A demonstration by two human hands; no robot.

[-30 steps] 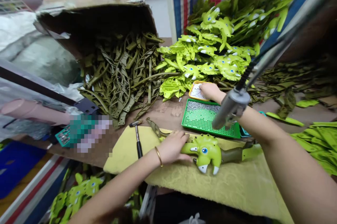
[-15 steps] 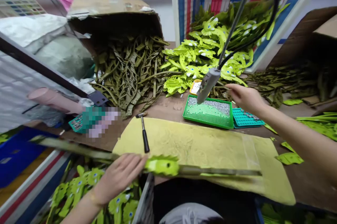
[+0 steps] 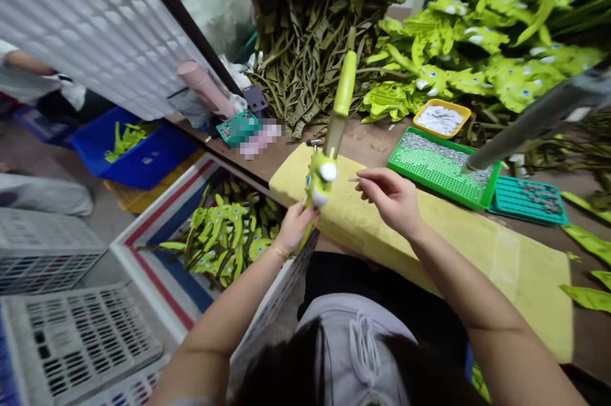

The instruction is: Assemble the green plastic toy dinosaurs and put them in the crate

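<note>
My left hand (image 3: pixel 294 229) is closed round a long olive and lime-green strap piece (image 3: pixel 344 84) with a cartoon animal head on it. The piece stands tilted upward over the yellow padded mat (image 3: pixel 429 234). Just to its right, my right hand (image 3: pixel 394 202) pinches a thin, pale pin-like piece (image 3: pixel 354 180) between thumb and fingertips, apart from the strap. A hammer (image 3: pixel 314 142) lies at the mat's back left corner, partly hidden behind the strap piece. Beyond my right hand sits a green tray (image 3: pixel 396 163) of small metal parts.
Olive straps (image 3: pixel 305 69) and lime-green pieces (image 3: pixel 487 75) are heaped at the back. A yellow dish (image 3: pixel 465 114) holds white bits beside a teal tray (image 3: pixel 529 202). A grey rod (image 3: pixel 529 116) hangs at right. Finished-looking pieces (image 3: pixel 229 228) fill a bin at lower left.
My view has turned left. The strap piece has swung from lying across the mat to pointing upward. My right hand has come back from behind the green tray with a thin piece.
</note>
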